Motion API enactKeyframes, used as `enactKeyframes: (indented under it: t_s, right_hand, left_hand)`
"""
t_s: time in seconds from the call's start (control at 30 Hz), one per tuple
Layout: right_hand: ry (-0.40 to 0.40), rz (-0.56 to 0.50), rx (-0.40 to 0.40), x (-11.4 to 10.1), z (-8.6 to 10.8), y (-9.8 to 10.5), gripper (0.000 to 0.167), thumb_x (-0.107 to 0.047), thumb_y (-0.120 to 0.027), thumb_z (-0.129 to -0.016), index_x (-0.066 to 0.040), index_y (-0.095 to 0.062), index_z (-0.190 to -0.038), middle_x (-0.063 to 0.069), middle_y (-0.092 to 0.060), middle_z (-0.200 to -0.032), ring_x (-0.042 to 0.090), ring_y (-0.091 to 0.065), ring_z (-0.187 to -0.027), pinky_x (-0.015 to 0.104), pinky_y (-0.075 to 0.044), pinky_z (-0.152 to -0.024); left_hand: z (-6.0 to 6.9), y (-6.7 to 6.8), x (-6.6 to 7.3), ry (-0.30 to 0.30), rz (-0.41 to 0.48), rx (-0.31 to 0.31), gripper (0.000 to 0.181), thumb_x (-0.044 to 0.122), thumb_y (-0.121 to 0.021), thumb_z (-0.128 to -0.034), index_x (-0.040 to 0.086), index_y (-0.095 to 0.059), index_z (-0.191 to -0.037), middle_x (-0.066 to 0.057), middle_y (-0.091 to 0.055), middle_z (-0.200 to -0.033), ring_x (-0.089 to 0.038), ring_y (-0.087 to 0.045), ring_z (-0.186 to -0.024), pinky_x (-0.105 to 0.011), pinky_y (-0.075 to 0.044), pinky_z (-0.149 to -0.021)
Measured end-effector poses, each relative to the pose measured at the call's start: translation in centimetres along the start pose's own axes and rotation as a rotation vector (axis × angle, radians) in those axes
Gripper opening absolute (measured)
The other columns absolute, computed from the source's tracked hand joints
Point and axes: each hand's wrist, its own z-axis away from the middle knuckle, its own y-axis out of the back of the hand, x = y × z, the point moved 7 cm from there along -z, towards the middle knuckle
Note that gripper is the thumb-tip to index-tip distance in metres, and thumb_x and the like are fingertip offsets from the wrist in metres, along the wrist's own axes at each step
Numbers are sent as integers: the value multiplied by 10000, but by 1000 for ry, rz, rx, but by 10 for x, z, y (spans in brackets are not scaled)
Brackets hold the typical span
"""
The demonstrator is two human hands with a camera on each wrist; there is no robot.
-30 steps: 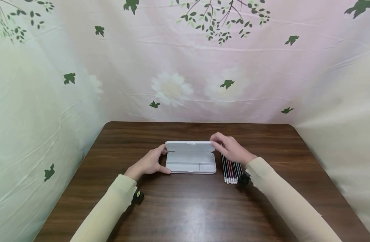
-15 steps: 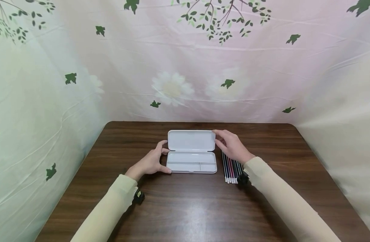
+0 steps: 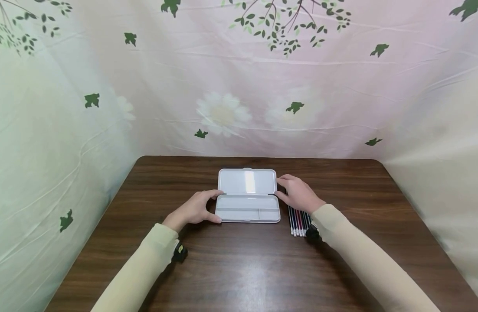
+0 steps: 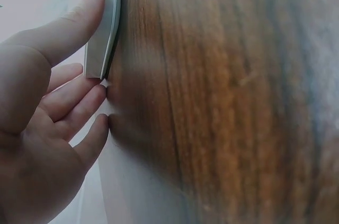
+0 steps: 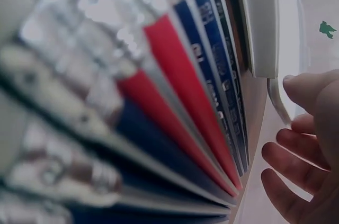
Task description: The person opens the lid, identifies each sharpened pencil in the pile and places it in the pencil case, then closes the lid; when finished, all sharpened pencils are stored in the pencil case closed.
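Note:
A white pencil case (image 3: 239,215) lies with its lid (image 3: 235,182) laid back; its base has divided compartments. At its left end the left hand (image 3: 192,210) holds the base between thumb and fingers, and in the left wrist view that hand (image 4: 47,102) has its thumb on the case's side wall (image 4: 100,49). The right hand (image 3: 299,195) touches the lid's right edge near the hinge. In the right wrist view, the right hand (image 5: 307,150) has its thumb by the case (image 5: 259,23), fingers loosely bent. Pencils (image 3: 299,221) lie partly under the right hand.
The brown wooden table (image 3: 247,268) has its far edge against a patterned cloth (image 3: 243,108), which also hangs at both sides. Red and dark blue pencils (image 5: 196,102) lie side by side just right of the case.
The lid has swung back from partly raised to fully laid back. The right hand has come down along the lid's edge toward the hinge; the left index finger has moved closer to the base.

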Motion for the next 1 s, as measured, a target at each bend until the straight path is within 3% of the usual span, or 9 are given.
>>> enactKeyframes:
  t_s: [0.33, 0.63, 0.87, 1.0]
  right_hand:
    - [-10, 4, -58, -5, 3, -2, 386, -240, -682, -1032, 10, -711, -1324, 185, -684, -1268, 296, -699, -1085, 480, -599, -915]
    - [-10, -12, -46, -1, 4, 6, 377, -254, -680, -1033, -26, -718, -1332, 164, -676, -1269, 300, -695, -1105, 497, -599, -914]
    - [-47, -47, -3, 12, 21, 22, 348, -274, -697, -1022, -50, -732, -1287, 140, -691, -1251, 307, -692, -1123, 534, -584, -939]
    - [-77, -63, 6, 25, 37, 31, 320, -236, -716, -1009, -31, -735, -1254, 142, -711, -1179, 283, -684, -1029, 512, -595, -878]
  left_hand:
    - [-1, 0, 2, -16, -13, 2, 921, 329, -990, -729, 79, -555, -1501, -117, -664, -1331, -259, -600, -1267, -460, -448, -1142]
    - [-4, 1, 4, -15, -43, 8, 948, 375, -998, -708, 59, -566, -1490, -126, -664, -1321, -265, -605, -1243, -455, -467, -1124]
    - [-4, -2, -1, 14, -19, -6, 934, 386, -982, -733, 104, -557, -1514, -97, -644, -1380, -242, -577, -1303, -446, -441, -1155]
    - [-3, -2, -1, 9, -7, 1, 935, 403, -979, -733, 112, -556, -1514, -95, -644, -1378, -247, -575, -1308, -464, -441, -1154]
